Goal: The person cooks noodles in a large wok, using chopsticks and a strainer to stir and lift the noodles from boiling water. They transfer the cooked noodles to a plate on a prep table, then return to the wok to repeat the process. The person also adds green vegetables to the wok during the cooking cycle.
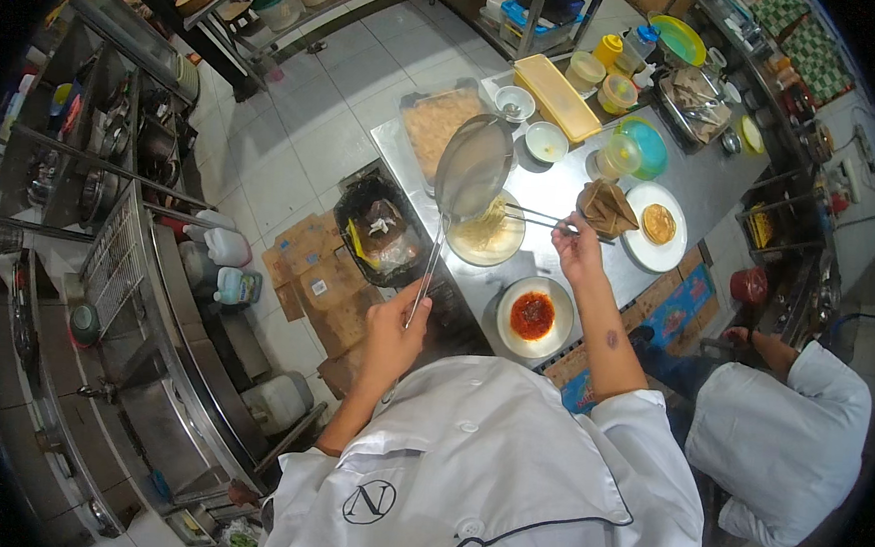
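Note:
My left hand [395, 329] grips the wire handle of a round mesh strainer [475, 167], tilted above the edge of a pale bowl [500, 249]. Noodles [489, 220] lie in that bowl. My right hand [579, 248] holds metal tongs [535, 216], whose tips reach the noodles. Nearer my body, a bowl [509, 291] holds red sauce [532, 316]. Just beyond my right hand is a crumpled brown cloth [607, 209]. Right of it, a white plate [676, 247] bears a round golden flat item [658, 224].
On the steel table [551, 262] stand a clear tub [407, 159], small white bowls [547, 142], a yellow-lidded box [557, 96] and squeeze bottles [608, 51]. A black waste bin [341, 249] is beside the table's left edge. A co-worker [777, 437] stands close at right.

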Action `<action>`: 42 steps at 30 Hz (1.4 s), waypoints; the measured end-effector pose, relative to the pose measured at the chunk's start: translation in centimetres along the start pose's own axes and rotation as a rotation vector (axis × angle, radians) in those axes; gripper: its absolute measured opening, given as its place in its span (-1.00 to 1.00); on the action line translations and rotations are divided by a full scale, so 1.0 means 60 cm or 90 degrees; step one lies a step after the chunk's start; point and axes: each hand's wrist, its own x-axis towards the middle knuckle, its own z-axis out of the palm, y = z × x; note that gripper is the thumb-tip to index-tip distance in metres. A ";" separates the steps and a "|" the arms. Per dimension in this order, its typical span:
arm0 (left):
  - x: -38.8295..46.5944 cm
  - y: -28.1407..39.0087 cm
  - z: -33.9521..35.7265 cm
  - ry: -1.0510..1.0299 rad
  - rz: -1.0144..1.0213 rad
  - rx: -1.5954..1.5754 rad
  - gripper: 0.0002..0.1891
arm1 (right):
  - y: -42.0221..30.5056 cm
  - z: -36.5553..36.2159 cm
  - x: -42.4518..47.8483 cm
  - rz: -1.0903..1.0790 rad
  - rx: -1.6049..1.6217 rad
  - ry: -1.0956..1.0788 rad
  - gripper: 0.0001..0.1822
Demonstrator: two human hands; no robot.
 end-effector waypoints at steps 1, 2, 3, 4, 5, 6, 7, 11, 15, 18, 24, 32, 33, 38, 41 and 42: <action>0.000 -0.005 -0.001 0.003 0.015 0.005 -0.65 | -0.007 0.019 -0.020 -0.063 -0.055 -0.011 -0.86; 0.000 -0.009 -0.002 0.007 0.031 0.010 -0.65 | -0.010 0.041 -0.040 -0.125 -0.110 -0.023 -0.86; 0.002 -0.011 -0.002 0.006 0.037 0.014 -0.65 | -0.011 0.057 -0.057 -0.189 -0.166 -0.034 -0.86; 0.005 -0.013 -0.002 0.005 0.043 0.019 -0.65 | -0.009 0.064 -0.066 -0.220 -0.217 -0.062 -0.85; 0.006 -0.015 -0.001 0.005 0.049 0.024 -0.65 | -0.007 0.059 -0.065 -0.235 -0.226 -0.037 -0.84; 0.008 -0.022 -0.001 0.008 0.050 0.037 -0.65 | -0.004 0.054 -0.060 -0.249 -0.234 -0.014 -0.82; 0.009 -0.031 0.001 0.012 0.050 0.050 -0.65 | 0.000 0.048 -0.053 -0.263 -0.243 0.009 -0.80; 0.011 -0.055 0.003 0.021 0.028 0.088 -0.65 | 0.029 0.013 -0.015 -0.246 -0.261 0.150 -0.80; 0.016 -0.077 0.010 0.042 0.077 0.210 -0.66 | 0.084 -0.007 0.021 -0.090 -0.179 0.140 -0.80; 0.018 -0.102 0.020 0.040 0.100 0.227 -0.66 | 0.107 -0.031 0.064 0.059 -0.063 0.110 -0.78; 0.019 -0.085 0.012 0.056 0.087 0.150 -0.67 | 0.096 -0.063 0.081 0.164 0.093 0.096 -0.80; -0.006 0.001 -0.016 0.036 0.029 0.059 -0.65 | -0.015 -0.002 0.005 -0.066 -0.037 -0.025 -0.83; -0.005 0.000 -0.017 0.036 0.038 0.062 -0.65 | -0.019 0.025 -0.023 -0.129 -0.096 -0.021 -0.82; 0.006 -0.021 -0.016 0.043 0.075 0.098 -0.65 | -0.010 0.053 -0.055 -0.271 -0.254 -0.012 -0.80; 0.005 -0.037 -0.017 0.041 0.054 0.090 -0.65 | 0.012 0.068 -0.061 -0.320 -0.306 -0.035 -0.82; 0.006 -0.039 -0.016 0.042 0.058 0.087 -0.65 | 0.019 0.072 -0.062 -0.329 -0.335 -0.049 -0.81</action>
